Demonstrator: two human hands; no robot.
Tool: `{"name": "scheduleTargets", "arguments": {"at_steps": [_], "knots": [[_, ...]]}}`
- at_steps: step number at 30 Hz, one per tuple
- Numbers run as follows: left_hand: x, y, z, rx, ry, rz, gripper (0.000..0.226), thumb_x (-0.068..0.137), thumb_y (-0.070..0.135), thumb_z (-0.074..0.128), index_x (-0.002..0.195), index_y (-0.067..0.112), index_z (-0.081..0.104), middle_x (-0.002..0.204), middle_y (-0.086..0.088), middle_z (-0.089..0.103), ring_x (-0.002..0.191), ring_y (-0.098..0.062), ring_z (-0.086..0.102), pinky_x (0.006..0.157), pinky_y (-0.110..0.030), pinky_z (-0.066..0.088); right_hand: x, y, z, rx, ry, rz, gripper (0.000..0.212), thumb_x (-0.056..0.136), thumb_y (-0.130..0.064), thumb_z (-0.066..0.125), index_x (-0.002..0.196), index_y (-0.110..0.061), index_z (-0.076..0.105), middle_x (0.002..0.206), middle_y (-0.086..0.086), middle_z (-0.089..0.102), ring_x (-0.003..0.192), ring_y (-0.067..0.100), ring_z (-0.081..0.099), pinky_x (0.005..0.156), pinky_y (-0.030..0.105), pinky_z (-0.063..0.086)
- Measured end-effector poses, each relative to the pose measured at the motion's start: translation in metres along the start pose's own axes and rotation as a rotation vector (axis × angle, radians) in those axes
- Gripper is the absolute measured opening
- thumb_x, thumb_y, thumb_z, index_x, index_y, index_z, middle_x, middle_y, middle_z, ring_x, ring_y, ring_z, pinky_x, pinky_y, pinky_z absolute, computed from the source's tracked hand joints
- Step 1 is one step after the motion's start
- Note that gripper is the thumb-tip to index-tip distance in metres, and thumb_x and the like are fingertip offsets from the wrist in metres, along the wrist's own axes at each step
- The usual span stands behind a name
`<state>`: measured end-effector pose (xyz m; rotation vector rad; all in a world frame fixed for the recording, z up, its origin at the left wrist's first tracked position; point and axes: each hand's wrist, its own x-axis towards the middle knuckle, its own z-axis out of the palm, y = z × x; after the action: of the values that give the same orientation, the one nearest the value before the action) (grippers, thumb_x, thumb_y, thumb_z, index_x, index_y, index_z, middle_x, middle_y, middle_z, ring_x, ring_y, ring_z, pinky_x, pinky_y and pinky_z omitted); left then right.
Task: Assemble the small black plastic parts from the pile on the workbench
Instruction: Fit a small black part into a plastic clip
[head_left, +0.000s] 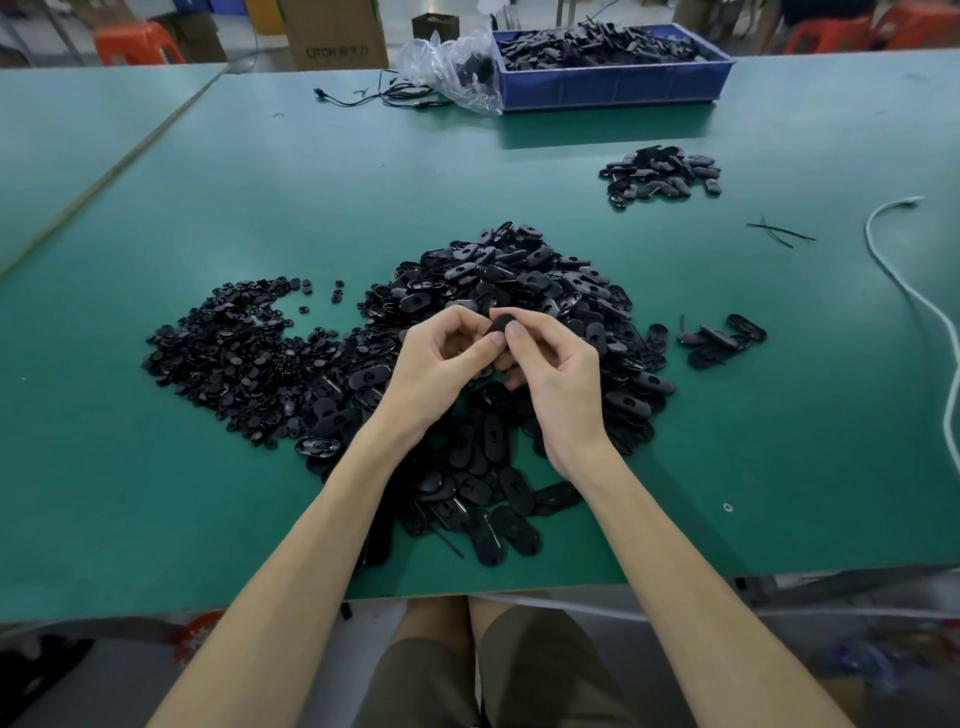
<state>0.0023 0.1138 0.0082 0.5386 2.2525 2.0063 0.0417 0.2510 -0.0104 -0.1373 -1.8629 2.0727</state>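
Note:
A big pile of black oval plastic parts (519, 280) covers the middle of the green workbench (311, 182). To its left spreads a heap of small round black parts (234, 343). Both hands meet just above the pile's centre. My left hand (441, 364) and my right hand (556, 364) both pinch one black oval part (500, 323) between thumbs and curled fingers. Most of that part is hidden by the fingers.
A small heap of black pieces (662, 171) lies at the back right, another small group (722, 340) to the right of the main pile. A blue bin (613, 83) of black parts and a plastic bag (452, 67) stand at the far edge. A white cable (914, 301) runs along the right side.

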Motion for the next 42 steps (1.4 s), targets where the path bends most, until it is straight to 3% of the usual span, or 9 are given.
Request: {"name": "scheduleTargets", "arguments": {"at_steps": [2, 7, 14, 23, 26, 29, 34, 39, 42], "knots": [[-0.0001, -0.0010, -0.0006, -0.004, 0.002, 0.001, 0.012, 0.097, 0.008, 0.069, 0.098, -0.003, 0.066, 0.084, -0.014, 0.061, 0.072, -0.014, 0.054, 0.067, -0.023, 0.047, -0.0001, 0.0007, -0.0001, 0.004, 0.004, 0.004, 0.019, 0.105, -0.010, 0.061, 0.114, -0.011, 0.078, 0.096, 0.003, 0.076, 0.078, 0.009, 0.066, 0.067, 0.030, 0.056], [0.0010, -0.0026, -0.0004, -0.037, 0.012, 0.003, 0.011, 0.098, 0.011, 0.069, 0.102, 0.001, 0.069, 0.086, -0.007, 0.069, 0.075, -0.015, 0.065, 0.079, -0.037, 0.056, 0.0005, 0.0009, -0.0008, 0.030, 0.013, 0.001, 0.016, 0.105, -0.010, 0.062, 0.112, -0.008, 0.076, 0.085, -0.002, 0.075, 0.073, 0.009, 0.067, 0.061, 0.024, 0.053], [0.0018, -0.0041, -0.0016, -0.062, 0.078, -0.009, 0.015, 0.100, 0.022, 0.068, 0.097, 0.007, 0.071, 0.074, -0.007, 0.068, 0.067, -0.015, 0.063, 0.068, -0.023, 0.053, 0.0009, 0.0041, 0.0004, -0.011, 0.000, 0.027, 0.012, 0.103, -0.010, 0.064, 0.109, -0.003, 0.071, 0.077, -0.003, 0.074, 0.069, 0.009, 0.068, 0.060, 0.024, 0.052], [0.0036, -0.0042, -0.0046, -0.126, 0.117, -0.031, 0.020, 0.099, 0.026, 0.069, 0.091, 0.008, 0.071, 0.070, -0.002, 0.063, 0.064, -0.013, 0.055, 0.066, -0.025, 0.050, -0.0007, 0.0039, 0.0012, -0.132, -0.121, -0.012, 0.009, 0.097, -0.019, 0.074, 0.089, -0.015, 0.074, 0.084, -0.001, 0.079, 0.071, 0.012, 0.072, 0.061, 0.023, 0.053], [0.0033, -0.0044, -0.0038, -0.119, 0.115, 0.013, 0.016, 0.100, 0.018, 0.067, 0.098, 0.003, 0.068, 0.079, 0.000, 0.069, 0.073, -0.012, 0.062, 0.070, -0.024, 0.054, 0.0001, 0.0047, 0.0013, -0.146, -0.111, -0.012, 0.008, 0.094, -0.021, 0.079, 0.101, -0.020, 0.074, 0.092, -0.003, 0.079, 0.082, 0.014, 0.074, 0.067, 0.026, 0.055], [0.0030, -0.0056, -0.0019, -0.107, 0.121, 0.052, 0.019, 0.104, 0.008, 0.058, 0.107, -0.011, 0.056, 0.099, -0.015, 0.075, 0.086, -0.026, 0.074, 0.076, -0.032, 0.061, 0.0010, 0.0039, 0.0027, -0.072, -0.033, 0.007, 0.021, 0.093, -0.027, 0.076, 0.113, -0.027, 0.068, 0.097, -0.006, 0.070, 0.084, 0.013, 0.068, 0.072, 0.031, 0.054], [0.0032, -0.0080, 0.0036, -0.019, 0.063, 0.018, 0.012, 0.105, 0.004, 0.055, 0.108, -0.008, 0.055, 0.081, -0.015, 0.070, 0.058, -0.021, 0.067, 0.060, -0.031, 0.059, 0.0028, 0.0039, 0.0007, -0.010, 0.018, 0.012, 0.015, 0.099, -0.026, 0.066, 0.114, -0.025, 0.068, 0.089, -0.007, 0.067, 0.074, 0.003, 0.065, 0.070, 0.030, 0.049], [0.0031, -0.0086, 0.0013, 0.035, 0.023, 0.043, 0.003, 0.100, 0.009, 0.065, 0.098, 0.009, 0.068, 0.071, 0.003, 0.069, 0.059, -0.010, 0.060, 0.057, -0.021, 0.049, 0.0024, 0.0053, -0.0001, -0.070, 0.022, 0.003, 0.009, 0.104, -0.021, 0.064, 0.104, -0.017, 0.072, 0.074, -0.010, 0.068, 0.066, 0.005, 0.060, 0.060, 0.022, 0.048], [0.0027, -0.0081, -0.0014, 0.022, 0.034, 0.042, 0.004, 0.099, 0.010, 0.068, 0.097, 0.010, 0.071, 0.069, 0.003, 0.071, 0.058, -0.010, 0.061, 0.054, -0.020, 0.048, 0.0023, 0.0053, -0.0002, -0.062, 0.031, 0.010, 0.012, 0.105, -0.021, 0.064, 0.101, -0.012, 0.070, 0.069, -0.007, 0.067, 0.062, 0.005, 0.059, 0.056, 0.022, 0.048]]}}
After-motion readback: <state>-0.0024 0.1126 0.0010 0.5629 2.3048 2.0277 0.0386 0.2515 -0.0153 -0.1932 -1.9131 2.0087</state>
